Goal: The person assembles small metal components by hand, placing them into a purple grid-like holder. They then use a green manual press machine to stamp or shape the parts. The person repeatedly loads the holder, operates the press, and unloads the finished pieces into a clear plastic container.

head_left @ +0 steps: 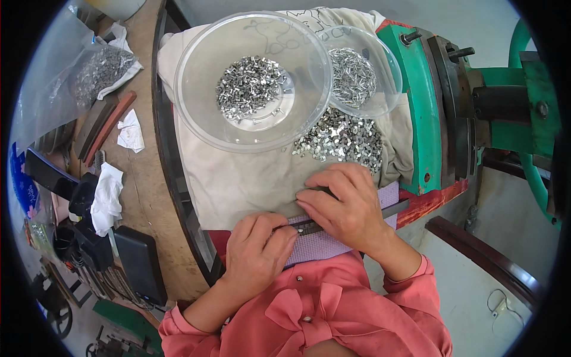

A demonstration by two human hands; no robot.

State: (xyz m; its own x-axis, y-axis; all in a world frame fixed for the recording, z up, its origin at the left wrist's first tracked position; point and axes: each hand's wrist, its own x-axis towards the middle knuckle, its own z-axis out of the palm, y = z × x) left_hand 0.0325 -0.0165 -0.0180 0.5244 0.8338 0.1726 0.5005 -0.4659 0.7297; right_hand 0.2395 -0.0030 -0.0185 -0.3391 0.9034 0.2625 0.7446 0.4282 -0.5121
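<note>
A narrow dark metal bar [394, 208] lies crosswise in front of me on a purple textured cloth [321, 245], with small shiny metal pieces [306, 228] along it between my hands. My left hand [257, 249] is closed around the bar's left end, its fingers curled. Over the bar's middle, my right hand [348, 205] has its thumb and fingers drawn together; whatever they pinch is hidden. Just beyond my right hand, a pile of small flat metal pieces [342, 140] is spread on a beige cloth [220, 193].
A large clear plastic bowl [187, 113] holds small metal parts; a smaller bowl [389, 98] behind the pile holds thin pin-like ones. A green machine [425, 125] stands at right. On the wooden bench [146, 184] at left are tissues [108, 196] and a black box [140, 265].
</note>
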